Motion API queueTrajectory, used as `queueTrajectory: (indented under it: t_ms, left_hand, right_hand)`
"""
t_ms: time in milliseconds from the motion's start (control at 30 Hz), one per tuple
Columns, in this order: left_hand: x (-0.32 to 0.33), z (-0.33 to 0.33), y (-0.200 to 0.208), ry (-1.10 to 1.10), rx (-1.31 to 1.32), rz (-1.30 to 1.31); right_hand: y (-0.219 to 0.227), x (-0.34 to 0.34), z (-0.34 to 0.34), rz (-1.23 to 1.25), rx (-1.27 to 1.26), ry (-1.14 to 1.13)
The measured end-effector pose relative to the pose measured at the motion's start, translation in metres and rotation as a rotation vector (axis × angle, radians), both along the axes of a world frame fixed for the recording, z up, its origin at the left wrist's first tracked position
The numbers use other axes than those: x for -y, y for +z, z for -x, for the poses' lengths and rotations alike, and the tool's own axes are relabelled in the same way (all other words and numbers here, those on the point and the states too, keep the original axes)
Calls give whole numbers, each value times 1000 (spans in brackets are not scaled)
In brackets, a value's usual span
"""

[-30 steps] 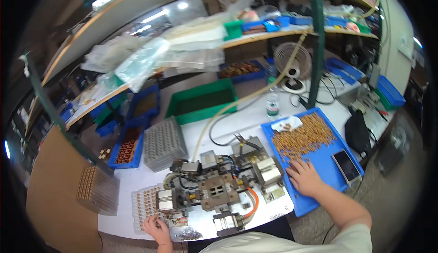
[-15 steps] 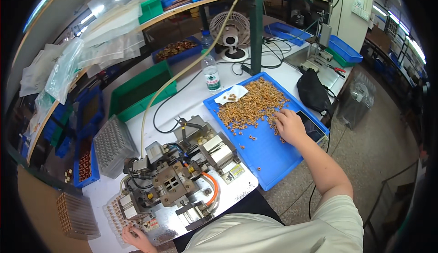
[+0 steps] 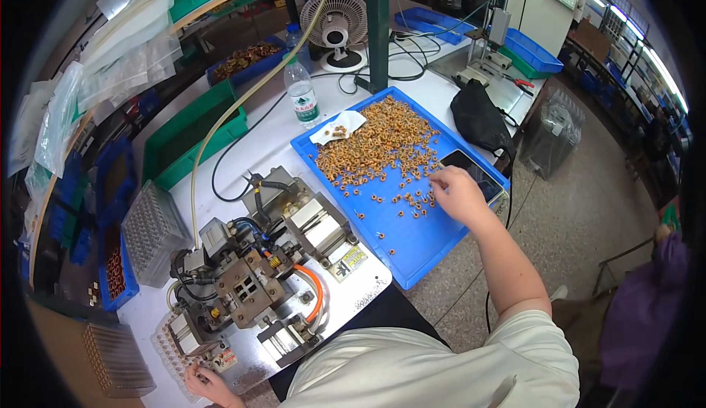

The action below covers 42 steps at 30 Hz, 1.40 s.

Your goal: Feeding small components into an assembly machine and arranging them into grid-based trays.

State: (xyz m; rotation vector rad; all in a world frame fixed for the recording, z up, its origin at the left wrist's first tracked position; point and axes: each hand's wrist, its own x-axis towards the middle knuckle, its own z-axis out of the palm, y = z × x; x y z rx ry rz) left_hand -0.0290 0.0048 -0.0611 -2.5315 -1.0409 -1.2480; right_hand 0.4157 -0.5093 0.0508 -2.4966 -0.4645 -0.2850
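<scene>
My right hand (image 3: 459, 196) is over the right side of a blue tray (image 3: 423, 250), fingertips pinched together; what they hold, if anything, is too small to make out. Many small orange-brown ring-shaped coils (image 3: 382, 137) with thin wire ends are heaped in the tray's far part, and several lie scattered near my fingers. My left hand (image 3: 209, 387) is at the lower left, its fingers curled at the edge of a clear holder (image 3: 170, 356) with rows of small round pieces. A metal clamping fixture (image 3: 254, 290) with cylinders and hoses stands between my hands.
A phone (image 3: 474, 176) lies on the tray's right edge, a white paper (image 3: 340, 127) on its left. Around stand a water bottle (image 3: 301, 95), fan (image 3: 338, 29), green bin (image 3: 158, 150), black pouch (image 3: 478, 117) and clear tube racks (image 3: 151, 231). A person in purple (image 3: 647, 312) is at the right.
My right hand has drawn back a little from the heap, and more coils lie loose near it. The view has shifted, and a person in purple has come in at the right.
</scene>
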Motion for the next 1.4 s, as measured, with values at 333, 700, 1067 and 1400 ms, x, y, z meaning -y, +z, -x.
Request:
queueTrajectory:
  t_ms: [333,700,1067,1400]
  left_hand:
    - [12,-5,14,6,11,79]
    - [5,2,10,8,6,61]
    - [7,-1,12,-14,60,112]
    - [20,-9,22,-5,92,167]
  right_hand:
    - [-31,-10,17,79,114,67]
    - [-34,-32,32,108,161,-15]
    - [-51,-40,26,59,-3,55]
    - [-16,-38,34,74,-337,201]
